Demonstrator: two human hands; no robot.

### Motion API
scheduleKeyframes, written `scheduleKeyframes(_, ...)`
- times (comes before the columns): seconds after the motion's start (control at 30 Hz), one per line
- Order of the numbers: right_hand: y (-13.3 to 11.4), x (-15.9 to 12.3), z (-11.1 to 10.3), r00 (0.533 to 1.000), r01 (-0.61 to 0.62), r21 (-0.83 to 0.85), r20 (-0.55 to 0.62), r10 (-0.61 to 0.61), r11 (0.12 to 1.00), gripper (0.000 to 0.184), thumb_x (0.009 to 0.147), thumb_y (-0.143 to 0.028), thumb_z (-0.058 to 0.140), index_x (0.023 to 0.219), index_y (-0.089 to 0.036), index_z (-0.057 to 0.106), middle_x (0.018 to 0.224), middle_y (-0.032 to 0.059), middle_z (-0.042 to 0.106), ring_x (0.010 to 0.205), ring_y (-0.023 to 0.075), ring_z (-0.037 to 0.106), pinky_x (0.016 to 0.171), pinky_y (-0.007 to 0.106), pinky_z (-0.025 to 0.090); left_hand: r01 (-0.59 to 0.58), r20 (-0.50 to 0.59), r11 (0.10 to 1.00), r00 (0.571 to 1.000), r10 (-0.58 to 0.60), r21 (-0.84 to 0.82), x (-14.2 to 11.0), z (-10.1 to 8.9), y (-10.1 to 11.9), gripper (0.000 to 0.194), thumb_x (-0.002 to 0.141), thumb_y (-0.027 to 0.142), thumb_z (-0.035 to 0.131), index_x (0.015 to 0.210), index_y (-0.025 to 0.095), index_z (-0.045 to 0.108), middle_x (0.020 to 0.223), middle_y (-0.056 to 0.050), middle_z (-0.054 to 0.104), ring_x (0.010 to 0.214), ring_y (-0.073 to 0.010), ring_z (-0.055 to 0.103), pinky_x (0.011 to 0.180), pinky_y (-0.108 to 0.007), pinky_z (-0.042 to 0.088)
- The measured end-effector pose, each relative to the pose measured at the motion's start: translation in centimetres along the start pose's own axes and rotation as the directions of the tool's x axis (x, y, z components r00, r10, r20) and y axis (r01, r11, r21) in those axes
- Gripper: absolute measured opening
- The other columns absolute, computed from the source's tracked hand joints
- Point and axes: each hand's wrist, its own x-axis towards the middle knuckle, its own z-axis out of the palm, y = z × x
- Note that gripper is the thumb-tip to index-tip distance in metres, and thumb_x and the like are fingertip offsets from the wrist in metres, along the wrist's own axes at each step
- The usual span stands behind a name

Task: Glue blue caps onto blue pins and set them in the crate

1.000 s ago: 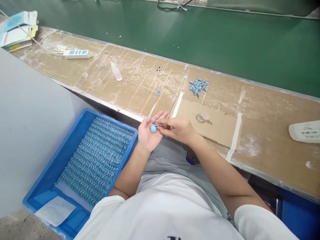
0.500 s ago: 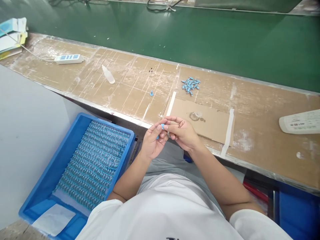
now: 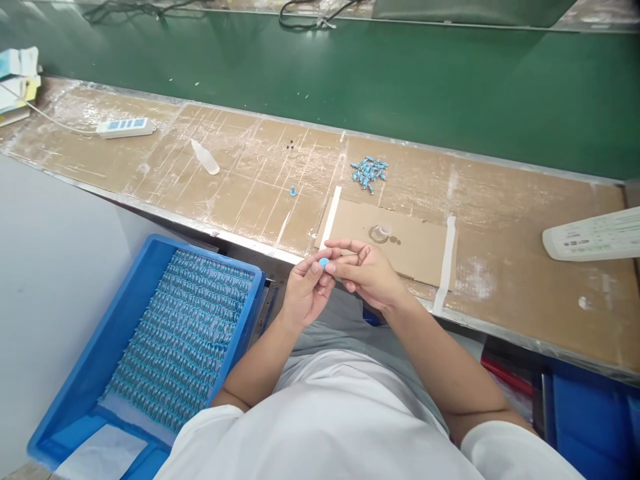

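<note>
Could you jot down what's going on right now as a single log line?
left hand: holding small blue round piece | right hand: fingers at same piece | blue parts: piled on bench

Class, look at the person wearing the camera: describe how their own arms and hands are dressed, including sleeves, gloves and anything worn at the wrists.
The left hand and right hand are ungloved. Loose, plain white short sleeves leave both forearms uncovered. No watch or bracelet shows; no ring can be made out, though some fingers are partly hidden.
</note>
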Motion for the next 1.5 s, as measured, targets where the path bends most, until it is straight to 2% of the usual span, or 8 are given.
scheduleKeyframes(0.13, -0.6, -0.5, -0.4, 0.999, -0.03, -0.106, -0.029, 0.027, 0.994, 0.063, 0.062, -0.032, 0.089, 0.118, -0.019, 0.064, 0.069, 0.0038, 0.074, 0.038, 0.0089, 0.053, 0.034, 0.019, 0.033, -0.011, 0.019, 1.0, 1.0, 0.01, 0.025, -0.1, 0.0, -0.1, 0.025, 0.068, 0.026, 0.084, 0.09, 0.018, 0.075, 0.1, -0.007, 0.074, 0.059, -0.0028, 0.055, 0.047, -0.013, 0.042)
scheduleKeyframes(0.27, -1.4, -1.7, -0.5, 0.966, 0.119, -0.338, -0.176, -0.187, 0.934, 0.054, 0.062, -0.035, 0.088, 0.111, -0.024, 0.069, 0.078, 0.005, 0.076, 0.051, 0.0161, 0.064, 0.044, 0.028, 0.05, 0.003, -0.018, 1.0, 1.0, -0.004, -0.021, 0.3, 0.1, -0.2, 0.023, 0.068, 0.021, 0.083, 0.089, 0.02, 0.074, 0.101, -0.004, 0.073, 0.07, -0.004, 0.063, 0.061, -0.012, 0.052)
scheduleKeyframes(0.47, -6.0, 2.7, -6.6, 0.649, 0.2, -0.846, -0.264, -0.713, 0.495, 0.023, 0.075, -0.044, 0.075, 0.088, -0.024, 0.074, 0.081, 0.0056, 0.073, 0.069, 0.0219, 0.069, 0.064, 0.037, 0.056, 0.03, -0.103, 0.993, 0.994, -0.042, -0.111, 1.2, 0.0, 0.1, 0.019, 0.071, 0.01, 0.079, 0.086, 0.02, 0.073, 0.095, -0.001, 0.072, 0.079, -0.0052, 0.068, 0.074, -0.013, 0.056)
scheduleKeyframes(0.73, -6.6, 13.1, -14.2, 0.811, -0.127, -0.964, -0.237, -0.534, 0.236, 0.04, 0.062, -0.036, 0.084, 0.091, -0.012, 0.072, 0.086, 0.0096, 0.073, 0.074, 0.0225, 0.066, 0.072, 0.035, 0.05, 0.069, -0.133, 0.993, 0.988, -0.081, -0.091, 1.9, -0.4, -0.3, 0.018, 0.076, 0.007, 0.072, 0.091, 0.016, 0.073, 0.094, -0.004, 0.074, 0.082, -0.0078, 0.071, 0.078, -0.015, 0.057)
scheduleKeyframes(1.13, -8.3, 13.5, -14.9, 0.921, -0.135, -0.982, -0.077, -0.383, -0.128, 0.011, 0.071, -0.011, 0.067, 0.077, -0.015, 0.074, 0.07, 0.0073, 0.071, 0.072, 0.0232, 0.065, 0.072, 0.032, 0.047, 0.1, -0.118, 0.989, 0.986, -0.114, -0.112, 2.3, -0.8, -1.0, 0.017, 0.078, 0.007, 0.069, 0.093, 0.013, 0.073, 0.094, -0.007, 0.075, 0.082, -0.0093, 0.072, 0.077, -0.015, 0.058)
scheduleKeyframes(1.2, -8.6, 12.5, -15.0, 0.936, -0.104, -0.991, -0.067, -0.345, -0.09, 0.019, 0.071, -0.011, 0.065, 0.086, -0.016, 0.075, 0.072, 0.0054, 0.072, 0.072, 0.0225, 0.067, 0.072, 0.032, 0.049, 0.102, -0.108, 0.988, 0.987, -0.115, -0.117, 2.3, -0.7, -1.0, 0.017, 0.078, 0.007, 0.069, 0.093, 0.013, 0.073, 0.094, -0.007, 0.075, 0.082, -0.0092, 0.072, 0.077, -0.015, 0.058)
scheduleKeyframes(1.4, -8.3, 8.7, -17.4, 0.891, 0.005, -0.881, -0.211, -0.402, 0.474, 0.03, 0.081, -0.029, 0.063, 0.107, -0.015, 0.071, 0.077, 0.0051, 0.072, 0.063, 0.0162, 0.066, 0.062, 0.027, 0.051, 0.113, -0.088, 0.985, 0.988, -0.125, -0.128, 2.4, -0.3, -1.2, 0.015, 0.08, 0.007, 0.067, 0.092, 0.014, 0.073, 0.092, -0.005, 0.074, 0.082, -0.0087, 0.071, 0.076, -0.015, 0.058)
scheduleKeyframes(1.5, -7.3, 7.0, -18.8, 0.812, 0.015, -0.945, -0.18, -0.556, 0.328, 0.027, 0.081, -0.031, 0.062, 0.1, -0.015, 0.072, 0.083, 0.008, 0.073, 0.068, 0.0185, 0.067, 0.066, 0.03, 0.052, 0.132, -0.102, 0.984, 0.984, -0.145, -0.122, 2.4, -0.1, -1.5, 0.015, 0.082, 0.006, 0.065, 0.092, 0.014, 0.073, 0.093, -0.005, 0.074, 0.081, -0.0087, 0.071, 0.076, -0.015, 0.058)
